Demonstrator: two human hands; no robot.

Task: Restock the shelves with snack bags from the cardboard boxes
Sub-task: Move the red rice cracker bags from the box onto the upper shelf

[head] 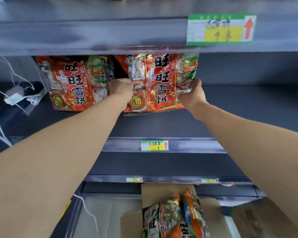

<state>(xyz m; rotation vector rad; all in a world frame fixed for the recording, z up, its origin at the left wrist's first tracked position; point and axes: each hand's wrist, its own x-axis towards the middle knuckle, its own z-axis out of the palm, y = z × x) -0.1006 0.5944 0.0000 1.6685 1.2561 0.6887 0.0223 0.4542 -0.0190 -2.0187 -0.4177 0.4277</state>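
Dark grey metal shelving unit [230,117]: the deck at arm height is bare to the right and stocked only at left, so the row is being filled left to right.

Open brown cardboard box [162,193], low in view below the shelves. Green-and-orange printed snack bags [175,219] stand in it, within reach for the next pick.

Red foil snack bag with black characters [162,83]: upright, face out, on the mid shelf, its top tucked under the shelf above. Bottom seam at or just above the deck; contact cannot be told. It stands just right of a matching red snack bag [72,85] already shelved, a narrow gap between them. Judgement: placing step, bag being squared up.

Left hand [121,86]: fingers curled round the bag's left edge. Right hand [193,93]: fingers pinching the right edge. Gripping both sides keeps the floppy pack flat and vertical.

Green-and-yellow price label [154,146] on the shelf lip below the held bag.
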